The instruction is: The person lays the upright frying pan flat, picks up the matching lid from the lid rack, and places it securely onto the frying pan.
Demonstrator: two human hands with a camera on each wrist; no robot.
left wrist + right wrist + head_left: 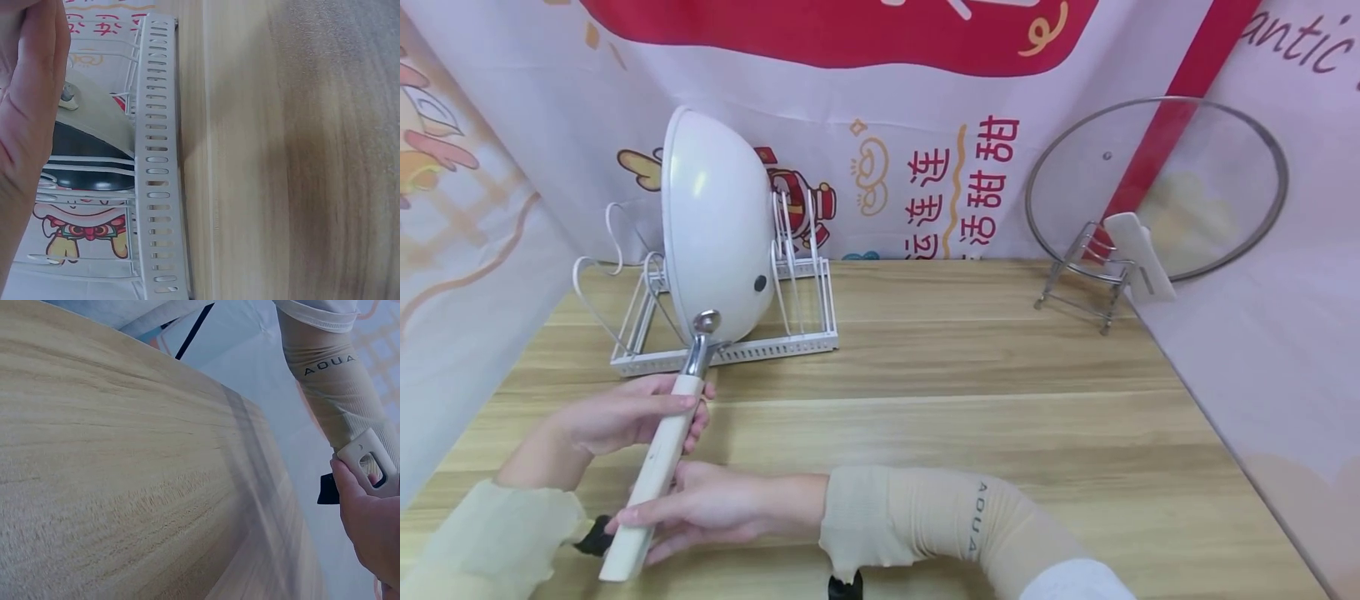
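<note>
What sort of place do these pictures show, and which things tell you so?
Probably a wooden table arranged for handling cookware, perhaps not a real kitchen: it bears a white pan in a rack, and a printed backdrop hangs behind.

Shows as a white wok (722, 225) with a long cream handle (659, 458); stands on edge within a white wire rack (775, 347), seemingly dark inside.
</note>
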